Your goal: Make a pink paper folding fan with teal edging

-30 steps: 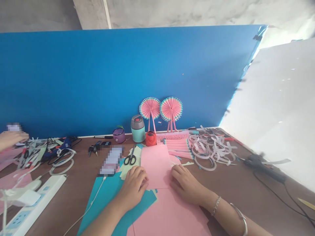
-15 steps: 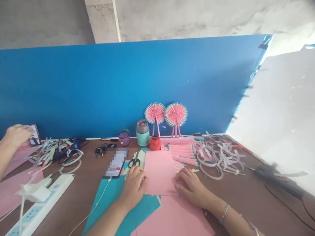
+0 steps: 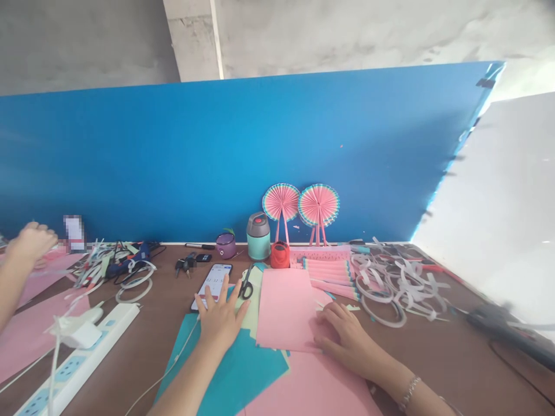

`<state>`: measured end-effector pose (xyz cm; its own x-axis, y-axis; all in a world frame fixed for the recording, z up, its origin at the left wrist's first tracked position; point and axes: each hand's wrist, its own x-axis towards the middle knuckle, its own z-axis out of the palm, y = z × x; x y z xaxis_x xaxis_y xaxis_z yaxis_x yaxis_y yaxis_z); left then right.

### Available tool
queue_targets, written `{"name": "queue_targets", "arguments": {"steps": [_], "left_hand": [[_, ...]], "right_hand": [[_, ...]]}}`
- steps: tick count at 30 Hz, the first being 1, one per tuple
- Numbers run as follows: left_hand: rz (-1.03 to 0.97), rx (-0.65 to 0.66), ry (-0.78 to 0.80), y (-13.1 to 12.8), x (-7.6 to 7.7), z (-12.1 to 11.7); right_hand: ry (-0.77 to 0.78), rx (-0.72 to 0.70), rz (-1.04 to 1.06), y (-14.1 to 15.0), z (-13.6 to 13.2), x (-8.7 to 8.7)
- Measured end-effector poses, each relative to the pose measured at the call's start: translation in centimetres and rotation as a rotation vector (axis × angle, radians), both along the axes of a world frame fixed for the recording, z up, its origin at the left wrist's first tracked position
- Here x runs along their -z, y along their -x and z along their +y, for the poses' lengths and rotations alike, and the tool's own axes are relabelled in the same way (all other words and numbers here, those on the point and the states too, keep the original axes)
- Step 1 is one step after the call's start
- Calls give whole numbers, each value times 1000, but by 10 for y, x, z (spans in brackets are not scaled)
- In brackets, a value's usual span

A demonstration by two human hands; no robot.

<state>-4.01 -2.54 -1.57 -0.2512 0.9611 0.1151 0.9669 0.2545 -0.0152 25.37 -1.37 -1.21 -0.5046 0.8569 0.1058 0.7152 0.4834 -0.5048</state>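
My left hand (image 3: 219,323) is spread wide, its fingertips at the lower end of a phone (image 3: 212,283) whose lit screen shows a timer. I cannot tell whether they touch the screen. My right hand (image 3: 344,335) rests loosely on the right edge of a pink paper sheet (image 3: 284,312), fingers slightly bent and not gripping it. Under that sheet lie a larger pink paper (image 3: 312,387) and teal paper (image 3: 243,375). Black-handled scissors (image 3: 246,289) lie on pale green paper just right of my left fingertips.
Two round pink paper fans (image 3: 319,205) stand against the blue partition (image 3: 195,156). A teal flask (image 3: 259,240), a purple pot (image 3: 226,245) and white strips (image 3: 385,283) line the back. A power strip (image 3: 82,364) lies left, near another person's hand (image 3: 34,242).
My left hand has left the pink sheet's left edge, moved left to the phone and spread its fingers. My right hand stays on the sheet. The view has shifted slightly left.
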Motion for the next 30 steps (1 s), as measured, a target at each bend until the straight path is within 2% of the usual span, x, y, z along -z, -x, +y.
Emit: {"name": "queue_targets", "arguments": {"steps": [10, 17, 30], "left_hand": [[-21, 23, 75, 1, -8, 0], [2, 27, 59, 1, -4, 3], [-19, 33, 50, -1, -5, 0]], "right_hand": [[1, 8, 4, -2, 2, 3], [3, 12, 5, -1, 3, 4], [-11, -2, 16, -2, 3, 5]]}}
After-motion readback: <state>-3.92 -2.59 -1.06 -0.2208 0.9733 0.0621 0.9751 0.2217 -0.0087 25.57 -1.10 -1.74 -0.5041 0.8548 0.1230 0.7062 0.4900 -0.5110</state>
